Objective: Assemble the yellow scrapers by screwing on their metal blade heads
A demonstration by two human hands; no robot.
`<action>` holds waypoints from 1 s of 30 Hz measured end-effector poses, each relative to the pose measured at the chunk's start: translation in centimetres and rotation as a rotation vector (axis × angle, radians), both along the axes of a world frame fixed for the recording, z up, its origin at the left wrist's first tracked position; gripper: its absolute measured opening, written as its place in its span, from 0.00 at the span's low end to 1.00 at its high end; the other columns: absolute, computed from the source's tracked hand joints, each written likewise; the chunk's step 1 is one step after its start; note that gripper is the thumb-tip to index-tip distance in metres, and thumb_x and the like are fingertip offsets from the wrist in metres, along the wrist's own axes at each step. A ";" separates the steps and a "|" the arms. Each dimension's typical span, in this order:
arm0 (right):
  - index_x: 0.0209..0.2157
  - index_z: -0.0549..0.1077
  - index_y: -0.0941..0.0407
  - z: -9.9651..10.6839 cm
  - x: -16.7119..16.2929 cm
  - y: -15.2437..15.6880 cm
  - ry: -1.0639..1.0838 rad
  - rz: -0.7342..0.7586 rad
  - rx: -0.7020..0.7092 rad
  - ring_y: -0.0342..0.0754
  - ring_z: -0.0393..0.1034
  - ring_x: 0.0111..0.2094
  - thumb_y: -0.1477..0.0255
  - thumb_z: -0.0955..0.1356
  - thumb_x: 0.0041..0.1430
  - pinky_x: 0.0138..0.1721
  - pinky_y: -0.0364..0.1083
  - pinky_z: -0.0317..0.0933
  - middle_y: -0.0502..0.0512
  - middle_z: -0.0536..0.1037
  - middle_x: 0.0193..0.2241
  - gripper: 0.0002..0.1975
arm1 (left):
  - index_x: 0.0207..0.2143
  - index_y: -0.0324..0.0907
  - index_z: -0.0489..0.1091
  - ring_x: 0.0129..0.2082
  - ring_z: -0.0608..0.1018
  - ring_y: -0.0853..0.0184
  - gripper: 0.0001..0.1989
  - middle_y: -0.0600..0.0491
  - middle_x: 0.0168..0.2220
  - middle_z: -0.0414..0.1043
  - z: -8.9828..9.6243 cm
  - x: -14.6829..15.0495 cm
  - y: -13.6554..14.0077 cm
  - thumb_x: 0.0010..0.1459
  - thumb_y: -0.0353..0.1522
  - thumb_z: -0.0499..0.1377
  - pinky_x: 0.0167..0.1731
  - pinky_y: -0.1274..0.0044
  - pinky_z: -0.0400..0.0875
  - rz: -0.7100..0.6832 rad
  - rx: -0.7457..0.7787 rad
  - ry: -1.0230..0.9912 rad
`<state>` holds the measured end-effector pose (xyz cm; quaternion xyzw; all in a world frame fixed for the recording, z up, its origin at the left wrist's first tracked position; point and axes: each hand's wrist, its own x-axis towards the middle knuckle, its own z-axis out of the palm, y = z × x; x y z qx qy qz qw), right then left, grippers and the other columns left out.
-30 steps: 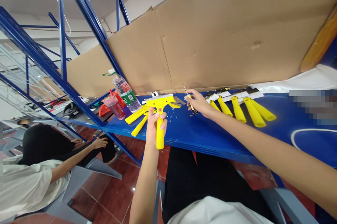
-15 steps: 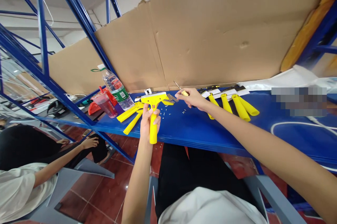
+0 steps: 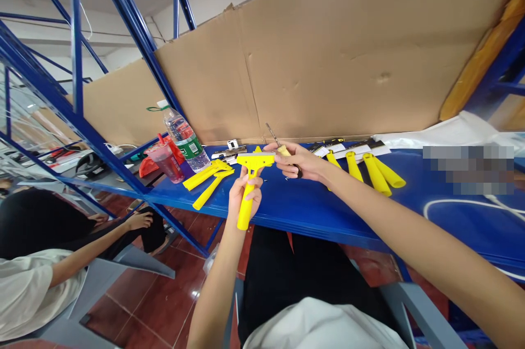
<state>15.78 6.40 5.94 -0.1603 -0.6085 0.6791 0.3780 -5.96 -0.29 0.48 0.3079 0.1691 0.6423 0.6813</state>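
My left hand [image 3: 237, 194] is wrapped round the handle of a yellow scraper [image 3: 255, 162], held upright above the table's front part with its wide head on top. A screwdriver [image 3: 283, 150] with a pale yellow and black handle is gripped in my right hand [image 3: 302, 162], its shaft pointing up and left. The fingertips of that hand are at the right end of the scraper's head; whether they pinch a small part there I cannot tell. Two yellow scraper handles [image 3: 202, 175] lie just left of my left hand.
Several yellow scrapers [image 3: 376, 175] with white labels lie right of my hands on the blue table [image 3: 287, 208]. A water bottle [image 3: 189, 144] and a red cup [image 3: 166, 162] stand at left. Cardboard [image 3: 328, 64] walls the back. A seated person [image 3: 61, 267] is at left.
My left hand has moved the scraper slightly right, and its handle now leans. My right fingers have come to the head's right end; the thin metal piece seen near them earlier no longer shows clearly.
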 end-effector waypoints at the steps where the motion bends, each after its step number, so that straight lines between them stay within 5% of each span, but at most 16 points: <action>1: 0.53 0.76 0.52 0.0 0.1 0.1 0.002 0.009 0.005 0.36 0.48 0.17 0.64 0.82 0.57 0.19 0.41 0.51 0.36 0.62 0.20 0.25 | 0.63 0.48 0.74 0.29 0.72 0.77 0.30 0.40 0.58 0.77 -0.1 0.1 0.0 0.58 0.27 0.66 0.15 0.90 0.53 -0.014 -0.005 -0.009; 9: 0.53 0.76 0.52 -0.3 0.6 0.5 -0.065 0.101 0.040 0.37 0.53 0.16 0.62 0.82 0.55 0.19 0.40 0.53 0.36 0.65 0.18 0.27 | 0.65 0.47 0.74 0.26 0.68 0.76 0.33 0.42 0.50 0.79 -0.2 0.2 -0.2 0.56 0.31 0.70 0.12 0.89 0.45 -0.040 -0.015 0.037; 21: 0.54 0.77 0.53 -0.1 0.3 -0.3 -0.097 0.083 0.022 0.36 0.50 0.16 0.65 0.82 0.54 0.18 0.41 0.53 0.37 0.64 0.19 0.27 | 0.63 0.48 0.75 0.26 0.67 0.76 0.31 0.41 0.55 0.78 -0.6 -0.4 -0.2 0.56 0.28 0.68 0.11 0.90 0.49 -0.057 -0.028 0.015; 26: 0.61 0.78 0.52 0.0 0.2 0.3 -0.211 -0.096 0.157 0.39 0.51 0.18 0.57 0.79 0.62 0.20 0.43 0.56 0.40 0.63 0.18 0.30 | 0.59 0.47 0.76 0.28 0.71 0.78 0.26 0.43 0.54 0.78 0.2 -1.2 -0.1 0.58 0.23 0.65 0.15 0.93 0.55 -0.040 -0.024 -0.098; 30: 0.55 0.81 0.55 -0.6 1.7 2.6 -0.639 -0.406 0.440 0.41 0.62 0.19 0.54 0.79 0.60 0.20 0.45 0.59 0.50 0.76 0.27 0.27 | 0.56 0.49 0.77 0.28 0.71 0.79 0.22 0.44 0.58 0.76 0.7 -2.4 0.0 0.61 0.23 0.63 0.15 0.93 0.56 0.031 0.030 -0.169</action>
